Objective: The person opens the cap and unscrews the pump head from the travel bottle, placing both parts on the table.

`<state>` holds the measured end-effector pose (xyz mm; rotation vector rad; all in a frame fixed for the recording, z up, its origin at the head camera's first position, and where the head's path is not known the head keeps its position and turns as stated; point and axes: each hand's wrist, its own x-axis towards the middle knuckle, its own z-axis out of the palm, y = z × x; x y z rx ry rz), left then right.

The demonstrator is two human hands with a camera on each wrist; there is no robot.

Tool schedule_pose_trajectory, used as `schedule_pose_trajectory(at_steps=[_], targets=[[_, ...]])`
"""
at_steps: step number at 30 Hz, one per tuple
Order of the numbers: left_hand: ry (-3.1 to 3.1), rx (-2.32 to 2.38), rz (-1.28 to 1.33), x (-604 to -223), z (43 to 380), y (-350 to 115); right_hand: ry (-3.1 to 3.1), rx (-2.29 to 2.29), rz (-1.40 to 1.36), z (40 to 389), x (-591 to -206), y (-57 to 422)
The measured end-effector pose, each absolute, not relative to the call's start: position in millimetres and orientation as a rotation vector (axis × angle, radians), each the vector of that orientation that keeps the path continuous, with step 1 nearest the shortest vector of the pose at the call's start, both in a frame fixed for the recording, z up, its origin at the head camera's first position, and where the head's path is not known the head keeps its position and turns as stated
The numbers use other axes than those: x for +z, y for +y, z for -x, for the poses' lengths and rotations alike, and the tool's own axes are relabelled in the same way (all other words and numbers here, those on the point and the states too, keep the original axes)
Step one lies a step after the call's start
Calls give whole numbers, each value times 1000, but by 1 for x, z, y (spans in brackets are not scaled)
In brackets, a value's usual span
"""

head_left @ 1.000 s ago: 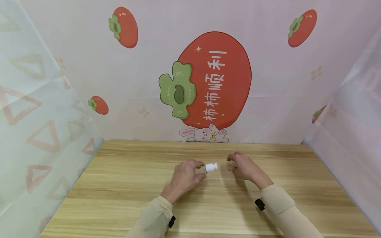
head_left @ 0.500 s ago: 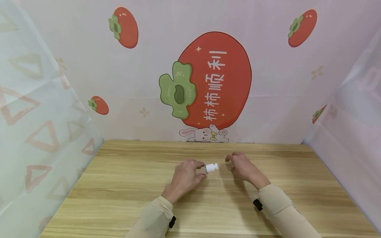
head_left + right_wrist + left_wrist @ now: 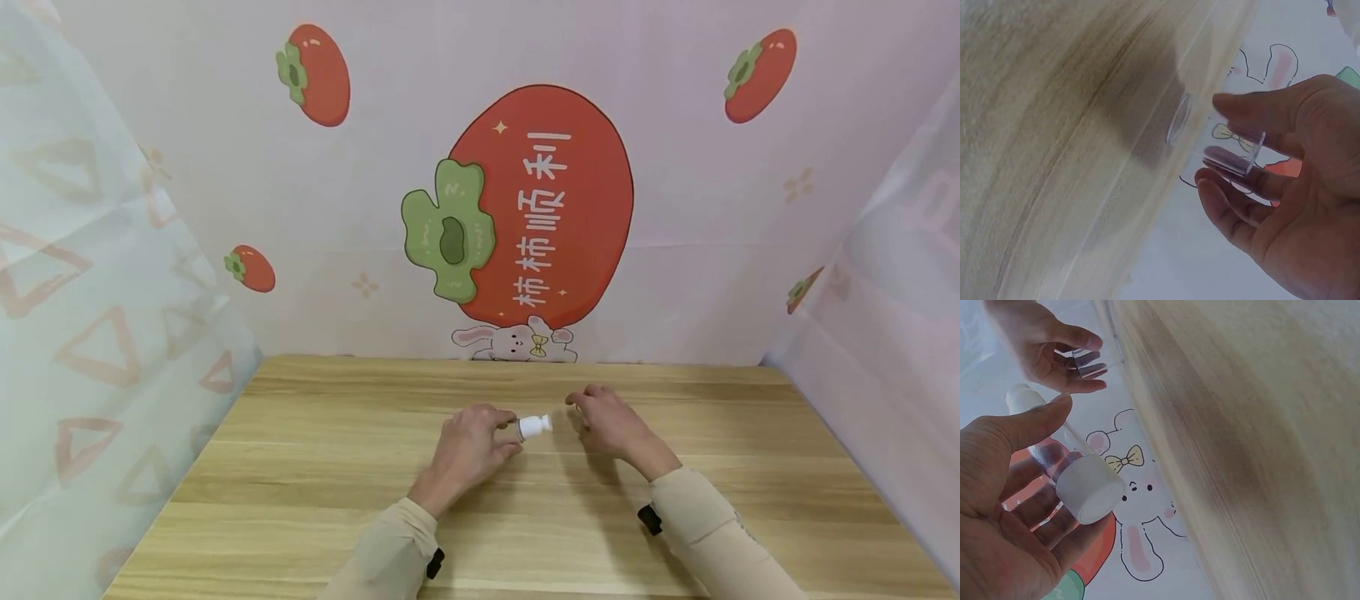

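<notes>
My left hand (image 3: 468,446) holds a small bottle (image 3: 533,427) on its side between thumb and fingers. In the left wrist view the bottle shows a white base (image 3: 1090,489), a clear middle and a narrower white top (image 3: 1022,398). That top points toward my right hand (image 3: 615,425), a short gap away. Between thumb and fingers my right hand grips a clear cylindrical cap (image 3: 1219,140), tilted, with a round rim facing the wooden tabletop in the right wrist view. The head view shows the cap only faintly, mostly hidden by the fingers.
Both hands are over a wood-grain table (image 3: 337,500). Behind it stands a pale backdrop (image 3: 360,192) printed with red persimmons and a rabbit. Pale patterned sheets hang at the left (image 3: 112,292) and right (image 3: 885,358).
My right hand with the clear cap has shifted slightly left, toward the bottle. The left hand and bottle have stayed almost in place.
</notes>
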<state>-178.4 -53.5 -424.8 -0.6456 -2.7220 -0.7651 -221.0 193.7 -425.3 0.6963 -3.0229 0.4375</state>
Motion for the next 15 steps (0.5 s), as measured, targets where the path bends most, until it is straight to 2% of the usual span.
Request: schedule_pose_trajectory(at_steps=[15], targets=[[-2690,-786,637,-427,179,-53,-2785,547,-647,207,-418,201]])
